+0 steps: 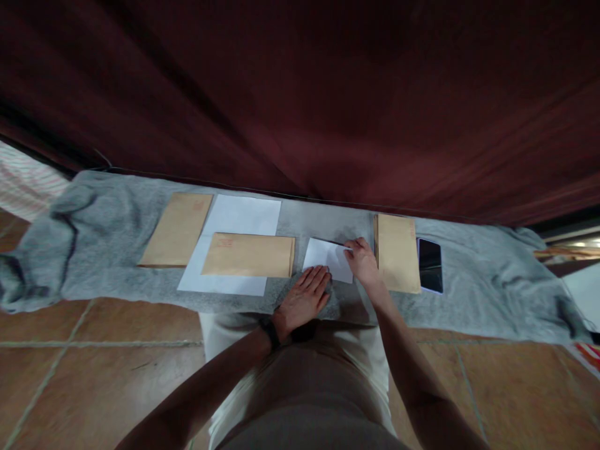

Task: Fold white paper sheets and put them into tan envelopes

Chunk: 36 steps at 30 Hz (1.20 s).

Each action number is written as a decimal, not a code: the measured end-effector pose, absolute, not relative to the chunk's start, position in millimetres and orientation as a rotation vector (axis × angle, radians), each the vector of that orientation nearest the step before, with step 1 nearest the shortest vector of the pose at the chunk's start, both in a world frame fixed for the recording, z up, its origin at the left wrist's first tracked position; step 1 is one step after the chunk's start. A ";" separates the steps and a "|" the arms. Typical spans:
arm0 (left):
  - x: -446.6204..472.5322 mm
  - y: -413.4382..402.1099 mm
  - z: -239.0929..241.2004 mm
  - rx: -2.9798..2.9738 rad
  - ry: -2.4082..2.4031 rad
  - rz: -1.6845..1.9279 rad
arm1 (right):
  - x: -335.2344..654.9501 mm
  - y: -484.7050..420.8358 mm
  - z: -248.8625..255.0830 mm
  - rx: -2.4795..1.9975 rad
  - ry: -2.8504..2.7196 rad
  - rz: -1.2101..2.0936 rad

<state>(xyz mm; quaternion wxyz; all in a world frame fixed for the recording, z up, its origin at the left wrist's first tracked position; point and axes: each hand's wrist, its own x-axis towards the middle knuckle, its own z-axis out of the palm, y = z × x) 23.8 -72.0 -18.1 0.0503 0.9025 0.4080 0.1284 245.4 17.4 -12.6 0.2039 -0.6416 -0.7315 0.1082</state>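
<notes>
A small white sheet of paper [330,257], apparently folded, lies on the grey cloth [335,220] in front of me. My left hand [307,292] rests flat, its fingertips touching the paper's near left part. At the paper's far right corner, the fingers of my right hand [362,259] are bent in and pinch its edge. Just left of the paper is a brown envelope [250,255], lying across a larger white sheet [225,285]. A stack of brown envelopes [398,253] sits right of my right hand.
More brown envelopes [179,230] lie at the left, overlapping the large sheet's edge. A phone [430,265] lies face up beside the right-hand stack. Dark red fabric [300,112] hangs behind the cloth-covered surface. Floor tiles [135,375] show below.
</notes>
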 end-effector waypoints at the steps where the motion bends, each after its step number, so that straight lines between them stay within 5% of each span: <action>1: 23.9 -72.4 -17.8 2.737 1.243 0.399 | 246.4 18.1 -10.5 -1.806 -2.025 0.321; 11: -27.7 -53.7 6.3 2.527 1.555 0.495 | 253.1 9.4 -8.3 -1.780 -1.821 0.571; 23: -106.8 14.4 19.0 2.357 1.513 -0.153 | 240.9 -6.2 54.2 -1.474 -1.614 0.519; 36: -103.6 18.9 29.5 2.411 1.413 -0.145 | 256.8 -84.1 0.8 -1.359 -2.291 0.459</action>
